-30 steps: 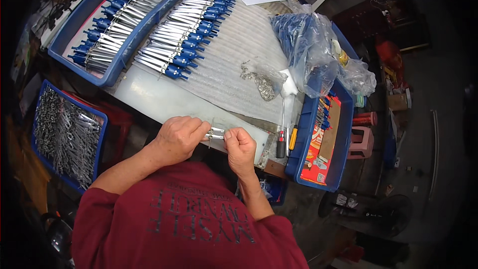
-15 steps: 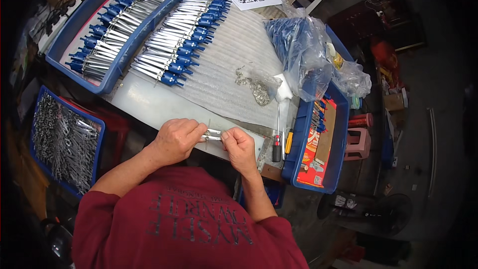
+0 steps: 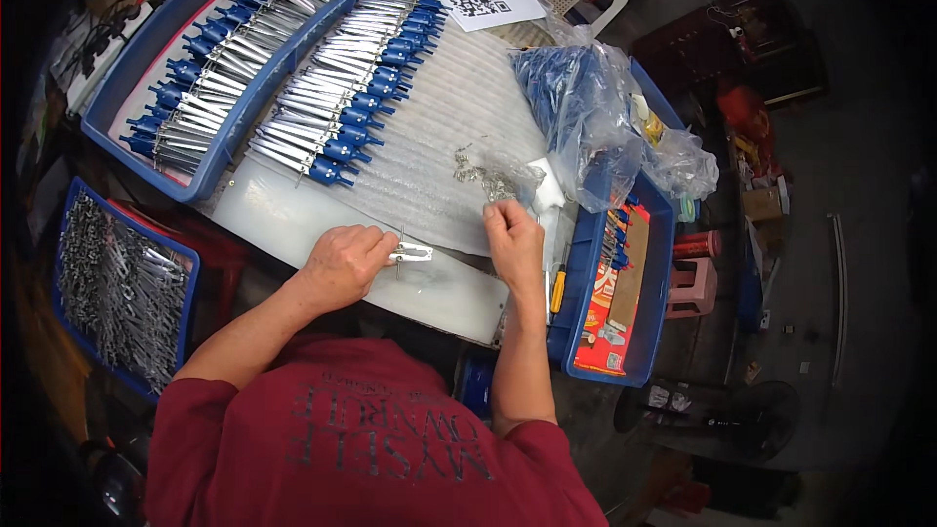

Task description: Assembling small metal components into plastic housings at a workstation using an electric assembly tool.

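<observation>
The left hand (image 3: 344, 263) pinches a small metal piece (image 3: 411, 253) just above the white board (image 3: 293, 224) on the table. The right hand (image 3: 511, 237), fingers curled shut, reaches into a clear bag of small metal parts (image 3: 493, 174) just beyond it. Rows of blue-handled tools (image 3: 346, 88) lie farther back.
</observation>
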Demonstrator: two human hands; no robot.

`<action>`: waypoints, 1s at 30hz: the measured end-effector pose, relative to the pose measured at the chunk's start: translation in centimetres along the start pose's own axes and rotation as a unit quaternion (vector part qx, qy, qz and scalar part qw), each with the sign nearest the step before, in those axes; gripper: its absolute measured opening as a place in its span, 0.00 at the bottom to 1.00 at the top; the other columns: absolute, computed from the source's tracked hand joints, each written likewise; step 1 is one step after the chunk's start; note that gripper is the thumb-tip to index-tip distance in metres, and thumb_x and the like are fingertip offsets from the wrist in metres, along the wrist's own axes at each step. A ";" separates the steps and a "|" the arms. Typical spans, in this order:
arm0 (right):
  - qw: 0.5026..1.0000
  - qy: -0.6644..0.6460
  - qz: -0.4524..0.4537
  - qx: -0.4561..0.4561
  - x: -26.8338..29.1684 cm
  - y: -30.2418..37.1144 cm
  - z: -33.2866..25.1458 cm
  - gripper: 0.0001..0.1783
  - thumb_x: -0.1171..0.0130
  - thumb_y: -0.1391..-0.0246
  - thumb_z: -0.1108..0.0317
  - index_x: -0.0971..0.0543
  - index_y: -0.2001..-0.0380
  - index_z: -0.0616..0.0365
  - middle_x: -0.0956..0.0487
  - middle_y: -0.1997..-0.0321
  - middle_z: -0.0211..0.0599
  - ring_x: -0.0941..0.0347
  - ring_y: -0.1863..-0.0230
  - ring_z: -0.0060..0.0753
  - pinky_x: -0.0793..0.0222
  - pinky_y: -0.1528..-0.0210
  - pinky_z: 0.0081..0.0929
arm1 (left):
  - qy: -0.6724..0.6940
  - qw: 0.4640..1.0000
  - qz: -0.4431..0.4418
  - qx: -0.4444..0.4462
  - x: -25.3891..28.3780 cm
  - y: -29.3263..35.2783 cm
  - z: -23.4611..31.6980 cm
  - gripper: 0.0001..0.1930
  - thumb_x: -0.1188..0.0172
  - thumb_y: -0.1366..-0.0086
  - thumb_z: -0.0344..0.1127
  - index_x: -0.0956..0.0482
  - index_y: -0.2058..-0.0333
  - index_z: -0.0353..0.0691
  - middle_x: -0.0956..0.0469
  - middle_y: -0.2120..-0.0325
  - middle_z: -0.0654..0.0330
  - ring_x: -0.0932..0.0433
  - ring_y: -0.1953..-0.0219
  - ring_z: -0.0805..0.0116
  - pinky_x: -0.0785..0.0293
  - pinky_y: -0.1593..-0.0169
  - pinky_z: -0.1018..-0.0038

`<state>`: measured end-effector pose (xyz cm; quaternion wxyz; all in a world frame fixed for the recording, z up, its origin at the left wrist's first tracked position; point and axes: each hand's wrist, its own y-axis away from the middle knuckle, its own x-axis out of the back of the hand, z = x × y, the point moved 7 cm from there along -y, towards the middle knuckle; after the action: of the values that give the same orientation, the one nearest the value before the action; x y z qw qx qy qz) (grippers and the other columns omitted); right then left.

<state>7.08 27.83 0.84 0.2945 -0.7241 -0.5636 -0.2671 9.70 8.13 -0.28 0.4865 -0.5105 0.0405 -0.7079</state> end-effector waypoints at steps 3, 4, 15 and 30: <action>0.999 0.030 0.010 0.006 0.1 -1.9 0.5 0.11 0.50 0.52 0.66 0.26 0.72 0.64 0.27 0.77 0.49 0.30 0.74 0.47 0.36 0.71 0.33 | -0.010 1.000 -0.004 0.005 -0.6 0.2 -0.7 0.09 0.44 0.54 0.30 0.33 0.74 0.37 0.37 0.84 0.59 0.33 0.80 0.61 0.37 0.77 0.69; 0.999 0.033 0.020 0.015 0.2 -2.4 0.8 0.10 0.50 0.53 0.67 0.26 0.71 0.63 0.26 0.75 0.50 0.29 0.72 0.47 0.35 0.69 0.33 | -0.011 1.000 -0.007 0.007 -0.7 0.3 -0.8 0.08 0.44 0.54 0.30 0.33 0.74 0.37 0.37 0.84 0.59 0.33 0.80 0.61 0.37 0.77 0.69; 0.947 0.092 0.309 -0.007 8.6 -8.7 4.6 0.11 0.51 0.56 0.68 0.24 0.73 0.63 0.25 0.77 0.48 0.27 0.74 0.36 0.34 0.69 0.28 | -0.012 1.000 -0.022 0.013 -0.8 0.0 -0.7 0.08 0.44 0.54 0.30 0.33 0.75 0.38 0.38 0.84 0.59 0.34 0.81 0.61 0.38 0.78 0.69; 0.939 0.336 0.072 -0.022 6.7 -17.6 17.8 0.15 0.52 0.57 0.64 0.25 0.76 0.67 0.28 0.70 0.61 0.30 0.65 0.58 0.35 0.61 0.43 | -0.002 0.999 -0.040 0.026 -0.9 -0.6 -0.8 0.10 0.43 0.57 0.30 0.32 0.74 0.37 0.37 0.84 0.58 0.34 0.81 0.60 0.39 0.78 0.68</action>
<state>-7.56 48.55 -4.38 0.4687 -0.6371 -0.3727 -0.4853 8.68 8.78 -0.97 0.4713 -0.5003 0.0004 -0.7264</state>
